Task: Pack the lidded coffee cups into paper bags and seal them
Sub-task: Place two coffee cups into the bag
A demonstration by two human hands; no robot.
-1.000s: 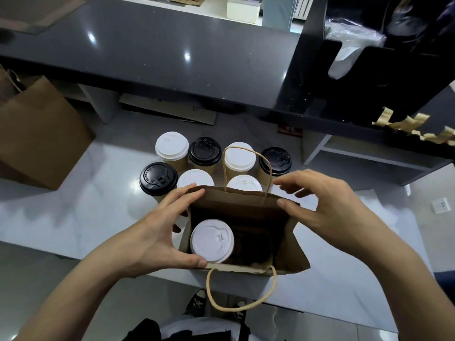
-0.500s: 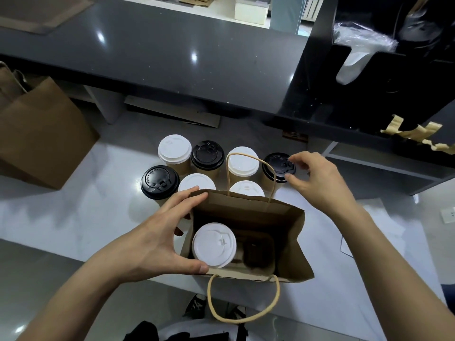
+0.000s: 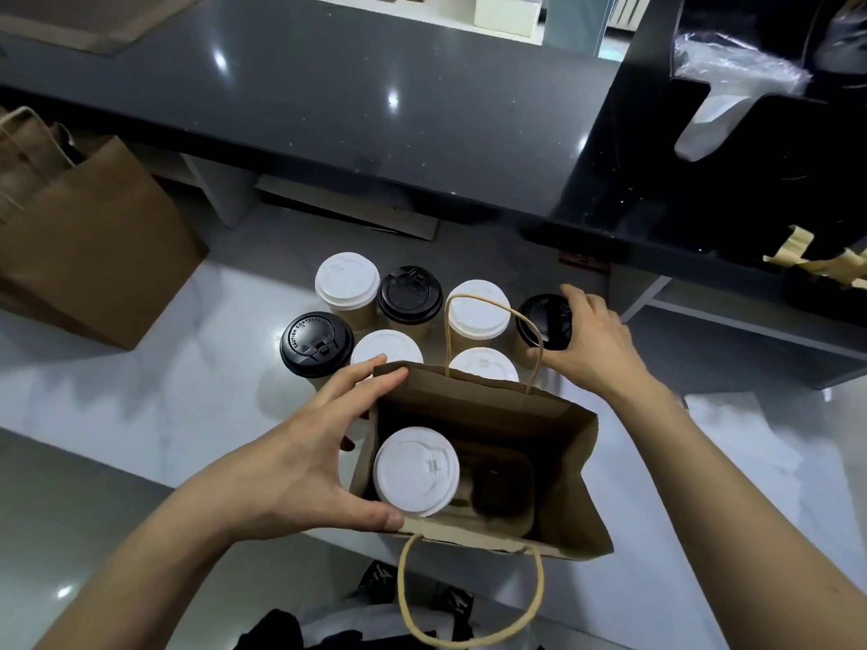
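1. Plainly, the open paper bag (image 3: 492, 410) stands at the near edge of the white counter (image 3: 155, 405), and it could tip toward the person, because its near handle (image 3: 469, 602) already hangs past the edge.
2. The left hand (image 3: 300, 462) pinches the bag's left wall, thumb on the near rim and fingers at the far corner; if it lets go, the mouth may sag shut.
3. Inside, 1 white-lidded cup (image 3: 415, 470) sits in the left slot of a cardboard carrier (image 3: 504, 490); the right slot shows empty.
4. The right hand (image 3: 591, 340) curls around the black-lidded cup (image 3: 544, 321) at the far right of the group, just behind the bag's far handle (image 3: 492, 316). Lifting it carelessly could snag that loop, or squeeze the lid loose.
5. Beyond stand 6 more cups, 2 black-lidded and 4 white-lidded, packed close enough to knock.
6. Another brown bag (image 3: 94, 246) stands far left.
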